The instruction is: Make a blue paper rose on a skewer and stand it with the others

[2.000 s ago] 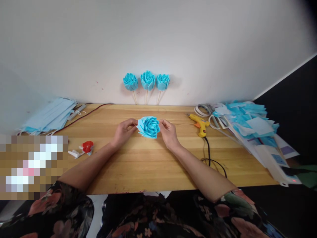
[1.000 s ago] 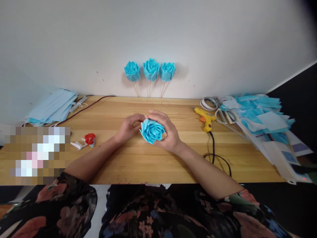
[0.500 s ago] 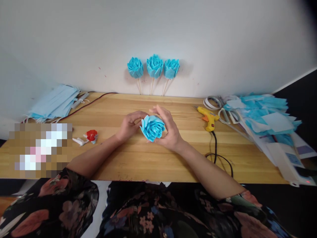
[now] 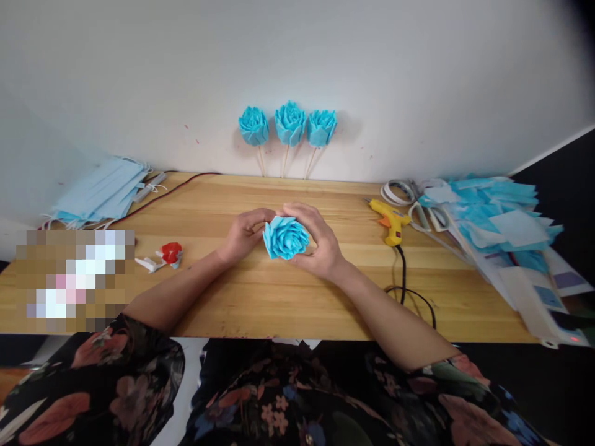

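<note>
A blue layered flower faces up between my hands over the middle of the table. My right hand curves round its right side, thumb at the front edge and fingers along the back. On the other side my left hand is closed near the flower's base, its fingertips partly behind the petals. Any stem under this bloom is hidden. Behind, three similar blue flowers on thin sticks lean against the wall.
To the right lie a yellow glue gun with a black cord, a tape roll, scissors and a pile of blue and white pieces. At left are stacked face masks, a red wrapper and a blurred patch.
My right hand's fingers have come down closer around the flower, and the bloom has turned slightly. My left hand stays almost in place.
</note>
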Demonstrator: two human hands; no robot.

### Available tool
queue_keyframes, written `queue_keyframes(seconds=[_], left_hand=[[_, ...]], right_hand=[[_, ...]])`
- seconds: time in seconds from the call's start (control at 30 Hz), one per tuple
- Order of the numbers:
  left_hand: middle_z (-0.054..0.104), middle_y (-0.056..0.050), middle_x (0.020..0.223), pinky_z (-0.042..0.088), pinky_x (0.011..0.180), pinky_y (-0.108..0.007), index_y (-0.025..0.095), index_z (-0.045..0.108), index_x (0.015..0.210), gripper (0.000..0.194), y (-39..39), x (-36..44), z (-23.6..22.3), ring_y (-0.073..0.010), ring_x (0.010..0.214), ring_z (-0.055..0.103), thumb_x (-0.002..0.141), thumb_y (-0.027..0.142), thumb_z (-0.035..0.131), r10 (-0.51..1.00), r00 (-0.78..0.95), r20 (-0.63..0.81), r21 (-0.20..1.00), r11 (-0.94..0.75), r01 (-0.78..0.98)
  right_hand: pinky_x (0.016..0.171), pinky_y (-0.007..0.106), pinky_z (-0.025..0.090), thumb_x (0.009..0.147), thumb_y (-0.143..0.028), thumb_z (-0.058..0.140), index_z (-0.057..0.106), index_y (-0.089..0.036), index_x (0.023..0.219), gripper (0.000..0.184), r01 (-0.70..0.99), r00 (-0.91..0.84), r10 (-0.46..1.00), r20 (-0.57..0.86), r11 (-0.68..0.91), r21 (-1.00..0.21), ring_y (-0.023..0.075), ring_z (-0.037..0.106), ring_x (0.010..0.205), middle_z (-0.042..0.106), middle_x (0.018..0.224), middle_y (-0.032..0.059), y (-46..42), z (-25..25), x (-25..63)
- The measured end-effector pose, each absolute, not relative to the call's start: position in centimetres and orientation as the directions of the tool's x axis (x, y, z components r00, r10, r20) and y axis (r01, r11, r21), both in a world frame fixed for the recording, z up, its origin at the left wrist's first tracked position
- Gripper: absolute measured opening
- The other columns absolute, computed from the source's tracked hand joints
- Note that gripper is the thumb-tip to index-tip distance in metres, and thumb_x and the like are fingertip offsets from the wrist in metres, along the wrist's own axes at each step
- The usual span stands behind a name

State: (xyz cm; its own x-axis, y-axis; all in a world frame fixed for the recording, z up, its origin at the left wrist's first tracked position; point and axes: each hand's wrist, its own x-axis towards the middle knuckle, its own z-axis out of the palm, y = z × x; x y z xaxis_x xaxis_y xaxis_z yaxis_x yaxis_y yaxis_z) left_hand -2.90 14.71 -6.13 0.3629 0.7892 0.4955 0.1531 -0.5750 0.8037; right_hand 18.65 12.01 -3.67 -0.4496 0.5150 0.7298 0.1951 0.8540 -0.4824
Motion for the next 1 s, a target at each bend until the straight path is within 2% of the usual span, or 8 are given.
queue_keyframes(seconds=[0.17, 0.33, 0.4, 0.53, 0.6, 0.8, 0.9, 1.0], left_hand=[[0.079, -0.01, 0.102, 0.058, 0.09, -0.037, 0.019, 0.076, 0.095, 0.027, 14.97, -2.95, -6.39, -0.0233, 0.096, 0.073, 0.091, 0.045, 0.072, 0.795, 0.338, 0.503, 0.792, -0.581, 0.187], [0.078, -0.009, 0.093, 0.057, 0.088, -0.036, 0.018, 0.072, 0.082, 0.031, 14.88, -2.67, -6.15, -0.0215, 0.09, 0.072, 0.095, 0.046, 0.068, 0.765, 0.363, 0.532, 0.773, -0.614, 0.16], [0.078, -0.009, 0.092, 0.057, 0.087, -0.034, 0.018, 0.071, 0.081, 0.032, 14.85, -2.66, -6.08, -0.0208, 0.09, 0.073, 0.096, 0.046, 0.067, 0.748, 0.369, 0.551, 0.76, -0.633, 0.148], [0.078, -0.01, 0.097, 0.057, 0.085, -0.034, 0.017, 0.074, 0.091, 0.032, 14.84, -2.87, -6.09, -0.0218, 0.091, 0.073, 0.096, 0.048, 0.067, 0.758, 0.353, 0.548, 0.769, -0.623, 0.144], [0.078, -0.01, 0.098, 0.057, 0.085, -0.034, 0.017, 0.075, 0.091, 0.034, 14.85, -2.97, -6.12, -0.0221, 0.091, 0.073, 0.098, 0.048, 0.064, 0.761, 0.353, 0.545, 0.77, -0.62, 0.148], [0.078, -0.008, 0.09, 0.057, 0.083, -0.033, 0.018, 0.071, 0.079, 0.031, 14.9, -2.86, -6.01, -0.0201, 0.087, 0.073, 0.099, 0.04, 0.063, 0.756, 0.356, 0.55, 0.768, -0.625, 0.141], [0.079, -0.009, 0.094, 0.057, 0.085, -0.034, 0.018, 0.072, 0.08, 0.026, 14.93, -2.78, -5.93, -0.0211, 0.089, 0.073, 0.095, 0.039, 0.068, 0.761, 0.348, 0.548, 0.775, -0.618, 0.131], [0.079, -0.01, 0.097, 0.058, 0.086, -0.035, 0.018, 0.075, 0.086, 0.023, 14.95, -2.77, -5.96, -0.0224, 0.091, 0.073, 0.09, 0.041, 0.074, 0.787, 0.337, 0.517, 0.798, -0.585, 0.142]], right_hand=[[0.11, 0.056, 0.049, 0.087, -0.061, 0.073, 0.058, -0.034, 0.135, 0.057, 0.208, -0.392, 0.562, 0.728, 0.825, -0.525, 0.0333, 0.063, 0.129, 0.073, 0.129, 0.0068, 11.92, -3.77, 18.44], [0.113, 0.059, 0.046, 0.079, -0.07, 0.076, 0.061, -0.034, 0.124, 0.059, 0.194, -0.335, 0.605, 0.722, 0.795, -0.575, 0.034, 0.062, 0.129, 0.073, 0.126, 0.0064, 12.11, -4.22, 18.0], [0.116, 0.059, 0.044, 0.075, -0.068, 0.081, 0.058, -0.034, 0.129, 0.067, 0.178, -0.328, 0.604, 0.727, 0.795, -0.58, 0.0339, 0.06, 0.134, 0.07, 0.132, 0.0068, 12.16, -4.42, 17.91], [0.121, 0.059, 0.04, 0.07, -0.067, 0.086, 0.036, -0.035, 0.156, 0.104, 0.128, -0.389, 0.597, 0.702, 0.789, -0.601, 0.0347, 0.049, 0.146, 0.058, 0.153, 0.0106, 12.18, -4.5, 18.13], [0.122, 0.059, 0.039, 0.071, -0.068, 0.084, 0.031, -0.034, 0.161, 0.11, 0.15, -0.42, 0.614, 0.669, 0.774, -0.616, 0.0355, 0.046, 0.149, 0.055, 0.157, 0.0117, 12.15, -4.32, 18.34], [0.119, 0.058, 0.042, 0.084, -0.059, 0.077, 0.049, -0.035, 0.15, 0.076, 0.212, -0.42, 0.588, 0.691, 0.804, -0.556, 0.0336, 0.055, 0.141, 0.066, 0.144, 0.0069, 11.91, -3.68, 18.56], [0.115, 0.058, 0.046, 0.084, -0.057, 0.077, 0.058, -0.035, 0.137, 0.06, 0.224, -0.379, 0.592, 0.711, 0.805, -0.55, 0.0329, 0.061, 0.133, 0.072, 0.133, 0.0056, 11.87, -3.7, 18.36], [0.113, 0.057, 0.048, 0.081, -0.057, 0.081, 0.061, -0.034, 0.128, 0.056, 0.191, -0.326, 0.582, 0.745, 0.812, -0.551, 0.0321, 0.063, 0.129, 0.073, 0.128, 0.0053, 11.95, -3.98, 18.13]])
